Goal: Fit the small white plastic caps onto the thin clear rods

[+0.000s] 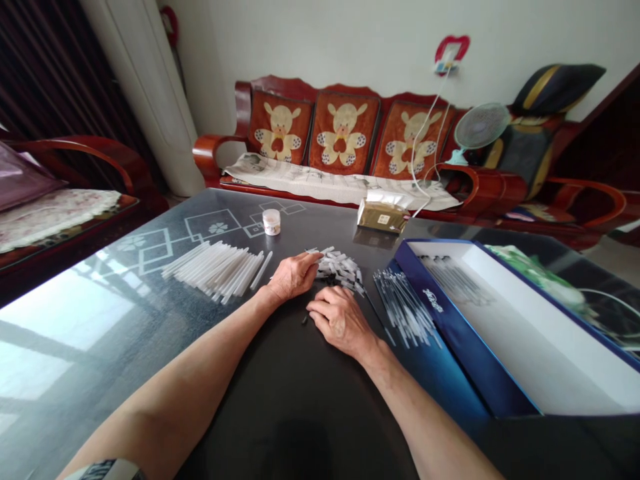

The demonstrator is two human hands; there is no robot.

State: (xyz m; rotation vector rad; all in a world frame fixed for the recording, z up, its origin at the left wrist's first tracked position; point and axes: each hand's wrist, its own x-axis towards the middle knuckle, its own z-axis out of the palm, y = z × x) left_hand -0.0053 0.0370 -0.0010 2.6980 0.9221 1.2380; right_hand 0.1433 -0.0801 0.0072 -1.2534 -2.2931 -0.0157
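My left hand is closed at the left edge of a heap of small white and black pieces, its fingertips bunched together. What lies between them is too small to make out. Just in front of the heap, my right hand rests low over the table with its fingers curled in, hiding whatever they pinch. A small black piece lies by its thumb. Left of my hands is a spread of white tubes. To the right lies a bundle of thin dark rods with pale ends.
An open blue box with a white inside stands at the right, holding several thin rods. Farther back are a small round white container and a tissue pack. A green-and-white bag lies beyond the box on the dark table.
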